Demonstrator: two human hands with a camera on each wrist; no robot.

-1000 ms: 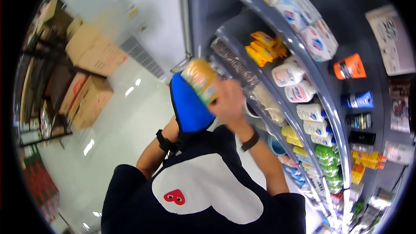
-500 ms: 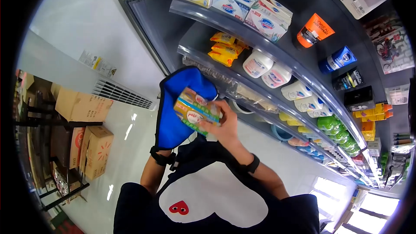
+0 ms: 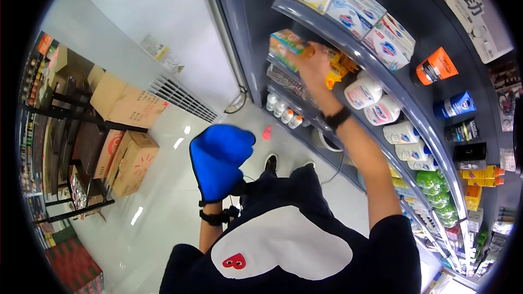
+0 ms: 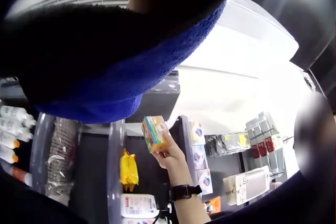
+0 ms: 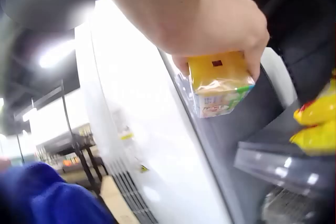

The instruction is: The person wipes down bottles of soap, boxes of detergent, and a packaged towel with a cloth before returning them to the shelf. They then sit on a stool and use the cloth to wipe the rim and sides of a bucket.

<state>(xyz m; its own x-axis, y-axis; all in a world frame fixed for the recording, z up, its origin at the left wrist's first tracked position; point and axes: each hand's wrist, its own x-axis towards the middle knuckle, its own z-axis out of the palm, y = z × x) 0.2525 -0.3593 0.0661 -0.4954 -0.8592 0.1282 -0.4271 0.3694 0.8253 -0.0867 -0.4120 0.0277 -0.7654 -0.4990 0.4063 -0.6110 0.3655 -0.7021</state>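
Note:
A small film-wrapped yellow and green box (image 3: 284, 45) is in my right hand (image 3: 315, 68), with the thumb and fingers gripping its sides. The right arm reaches out to the left end of a shelf, near some yellow packets (image 3: 339, 69). In the right wrist view, the box's yellow end (image 5: 220, 71) faces the camera. A blue cloth with black edging (image 3: 218, 155) covers my left hand, held low in front of the body. The cloth hides the left fingers, and its fuzzy blue surface (image 4: 121, 87) fills the upper left wrist view.
White bottles (image 3: 364, 92) stand beside the packets. Soap boxes (image 3: 348, 13) line the shelf above, with an orange tube (image 3: 437, 69) farther right. A white cabinet (image 3: 147, 22) with a vent adjoins the shelving. Cardboard boxes (image 3: 128, 100) sit on a rack at left.
My right hand has carried the box from over the blue cloth out to the shelf. The cloth-covered left hand stays back near the body, and the head view has shifted.

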